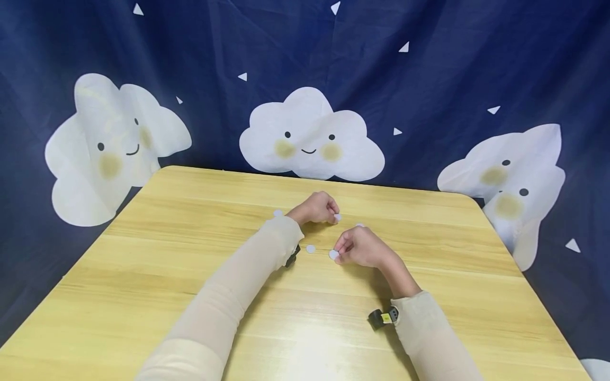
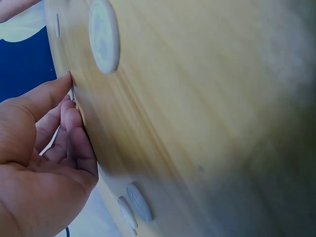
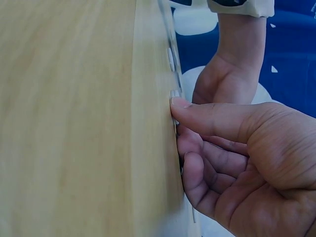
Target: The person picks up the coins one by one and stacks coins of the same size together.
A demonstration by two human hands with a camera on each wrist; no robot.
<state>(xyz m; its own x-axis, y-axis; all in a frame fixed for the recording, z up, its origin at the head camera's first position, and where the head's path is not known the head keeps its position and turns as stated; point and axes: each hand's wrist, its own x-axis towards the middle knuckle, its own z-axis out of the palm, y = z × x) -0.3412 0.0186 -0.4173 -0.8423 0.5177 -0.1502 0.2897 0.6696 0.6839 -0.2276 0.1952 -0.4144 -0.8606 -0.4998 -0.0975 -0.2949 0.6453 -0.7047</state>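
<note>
My left hand (image 1: 318, 206) reaches over the far middle of the table, thumb and fingertips pinching a small white round disc (image 1: 338, 217). Nearer and to the right, my right hand (image 1: 364, 247) pinches another white disc (image 1: 333, 254) between thumb and forefinger, low at the tabletop. Its other fingers are curled in, as the right wrist view shows. Between the hands and slightly left lies a loose disc (image 1: 311, 248). One more disc (image 1: 278, 213) sits left of the left wrist, and another disc (image 1: 360, 225) is partly hidden behind the right hand.
The wooden table (image 1: 157, 254) has rounded far corners and stands against a dark blue curtain (image 1: 205, 42) with white clouds. Wrist cameras hang under both sleeves, the right camera (image 1: 381, 318) close above the tabletop.
</note>
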